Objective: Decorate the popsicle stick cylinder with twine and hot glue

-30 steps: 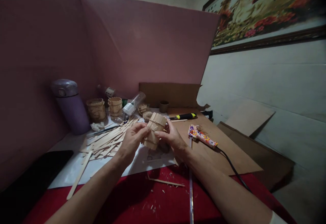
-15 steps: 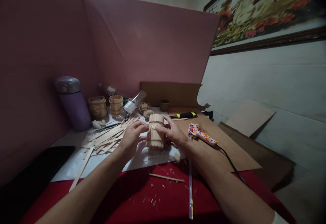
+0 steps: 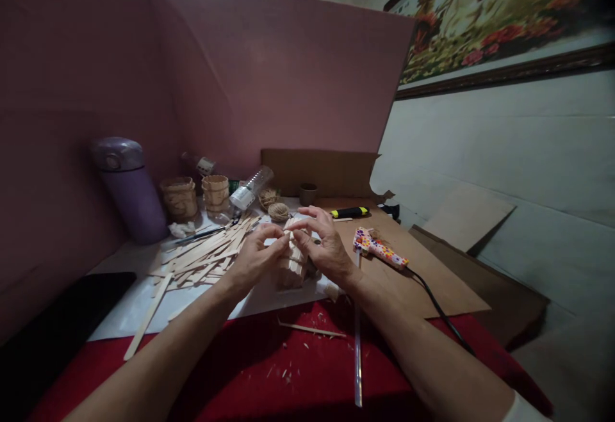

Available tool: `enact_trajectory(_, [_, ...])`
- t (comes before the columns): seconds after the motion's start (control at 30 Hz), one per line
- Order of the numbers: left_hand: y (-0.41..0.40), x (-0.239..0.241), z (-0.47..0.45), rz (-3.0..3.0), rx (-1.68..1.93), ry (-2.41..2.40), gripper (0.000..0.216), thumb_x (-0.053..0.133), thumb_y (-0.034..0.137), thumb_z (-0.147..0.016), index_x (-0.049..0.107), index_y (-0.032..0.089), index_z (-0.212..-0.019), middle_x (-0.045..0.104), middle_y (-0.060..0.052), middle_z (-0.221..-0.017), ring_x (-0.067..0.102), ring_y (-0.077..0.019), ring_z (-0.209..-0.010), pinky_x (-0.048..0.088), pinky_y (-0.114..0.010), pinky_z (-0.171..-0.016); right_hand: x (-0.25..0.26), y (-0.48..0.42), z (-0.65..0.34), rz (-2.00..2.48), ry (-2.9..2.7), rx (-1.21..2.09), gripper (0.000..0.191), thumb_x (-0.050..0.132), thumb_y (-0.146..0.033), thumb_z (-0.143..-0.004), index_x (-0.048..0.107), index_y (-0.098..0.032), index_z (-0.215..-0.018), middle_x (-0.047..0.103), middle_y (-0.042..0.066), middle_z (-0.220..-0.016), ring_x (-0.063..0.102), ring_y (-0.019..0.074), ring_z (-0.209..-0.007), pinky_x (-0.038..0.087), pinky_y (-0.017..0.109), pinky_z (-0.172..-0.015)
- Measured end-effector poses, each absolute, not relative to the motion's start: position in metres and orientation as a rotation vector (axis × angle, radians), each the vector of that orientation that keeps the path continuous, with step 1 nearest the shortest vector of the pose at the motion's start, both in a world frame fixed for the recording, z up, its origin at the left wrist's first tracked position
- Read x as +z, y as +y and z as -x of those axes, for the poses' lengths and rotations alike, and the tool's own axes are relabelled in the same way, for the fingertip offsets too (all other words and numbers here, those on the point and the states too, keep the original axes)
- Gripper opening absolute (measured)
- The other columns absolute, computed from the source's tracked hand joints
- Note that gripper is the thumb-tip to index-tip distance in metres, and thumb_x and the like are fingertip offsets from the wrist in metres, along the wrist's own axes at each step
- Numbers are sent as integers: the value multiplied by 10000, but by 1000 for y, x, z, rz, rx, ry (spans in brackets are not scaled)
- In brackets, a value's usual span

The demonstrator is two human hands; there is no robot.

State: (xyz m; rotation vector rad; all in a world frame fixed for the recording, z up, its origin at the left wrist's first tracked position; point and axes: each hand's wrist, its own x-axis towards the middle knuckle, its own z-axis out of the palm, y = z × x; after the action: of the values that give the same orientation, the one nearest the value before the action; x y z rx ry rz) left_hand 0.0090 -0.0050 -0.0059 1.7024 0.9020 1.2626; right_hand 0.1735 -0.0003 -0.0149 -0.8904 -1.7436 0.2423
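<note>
A small barrel-shaped cup made of craft sticks (image 3: 292, 269), banded with twine, lies between my hands over the white paper, partly covered by them. My left hand (image 3: 259, 257) is closed at its left side, thumb and index finger pinched together against the upper part. From the right, my right hand (image 3: 329, 248) grips the cup, its thumb pressing the front and its fingers bent over the top. Whether a small piece sits between the fingertips is hidden. Left of the cup is a pile of loose craft sticks (image 3: 206, 259). A ball of twine (image 3: 278, 211) sits just behind.
A flower-patterned glue gun (image 3: 379, 249) with a black cord lies on the brown board (image 3: 446, 291). Near it are a clear glue stick (image 3: 358, 358) and a black-yellow cutter (image 3: 350, 212). A purple bottle (image 3: 129, 194), two stick cups (image 3: 215, 194) and a plastic bottle (image 3: 250, 190) stand or lie behind.
The cup has tipped, its top leaning away. My right hand's fingers have come up over its top, and my left fingertips have moved in to its front. The view has shifted slightly.
</note>
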Motion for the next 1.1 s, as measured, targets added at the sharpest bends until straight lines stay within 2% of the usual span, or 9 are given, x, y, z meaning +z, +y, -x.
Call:
enact_trajectory(0.1, [-5,-5,-10,-1818,1289,879,272,638,427,-749,654,173,-652,569,-77,-926,508,-207,-913,424,-297,-775,-12,-2,-172,845,-1729,251,61,638,-292,-825,679,-281,-781,587,44,-1114,424,252,-1191,267,478,-1062])
enact_trajectory(0.23, [-5,-5,-11,-1838,1279,873,271,638,433,-744,648,180,-649,567,-81,-947,505,-214,-928,432,-295,-755,-9,-1,-171,852,-1728,326,128,626,-274,-817,629,-252,-691,613,48,-1031,480,244,-1109,300,468,-1026])
enact_trajectory(0.43, [-3,-11,-10,-1605,1285,1042,330,639,490,-738,579,173,-805,576,-23,-773,530,-176,-742,406,-286,-662,-12,3,-172,893,-1640,454,149,591,-298,-814,610,-225,-686,600,63,-1050,518,236,-1058,336,439,-1001])
enact_trajectory(0.57, [-3,-14,-12,-1350,1166,1113,576,749,496,-619,542,162,-1041,631,-58,-875,605,-219,-790,432,-301,-652,-16,7,-173,943,-1566,476,157,601,-326,-799,615,-218,-687,590,72,-1063,517,239,-1064,338,429,-1006])
enact_trajectory(0.67, [-2,-16,-13,-1250,1065,1095,816,801,426,-577,434,166,-1257,650,-80,-921,637,-239,-785,459,-320,-651,-20,10,-174,989,-1544,527,189,590,-348,-802,620,-204,-684,573,91,-1077,522,240,-1065,353,427,-992])
enact_trajectory(0.87, [-3,-16,-13,-1098,1086,1057,1002,834,298,-523,334,161,-1380,669,-87,-943,657,-236,-772,482,-324,-670,-23,12,-172,1008,-1524,589,226,604,-362,-778,608,-195,-626,580,95,-1038,511,244,-1100,344,419,-1005])
enact_trajectory(0.93, [-4,-15,-14,-1082,1082,1028,977,832,256,-504,370,154,-1359,675,-81,-929,659,-235,-773,485,-321,-669,-23,11,-172,1003,-1536,591,212,605,-356,-780,615,-195,-643,578,97,-1063,509,245,-1109,344,429,-1006])
enact_trajectory(1.1, [-11,-10,-18,-1200,1018,833,634,765,223,-539,562,147,-1135,668,-43,-809,630,-195,-684,473,-290,-603,-22,5,-170,967,-1572,657,178,602,-353,-793,631,-204,-700,573,82,-1120,514,233,-1105,354,420,-1002])
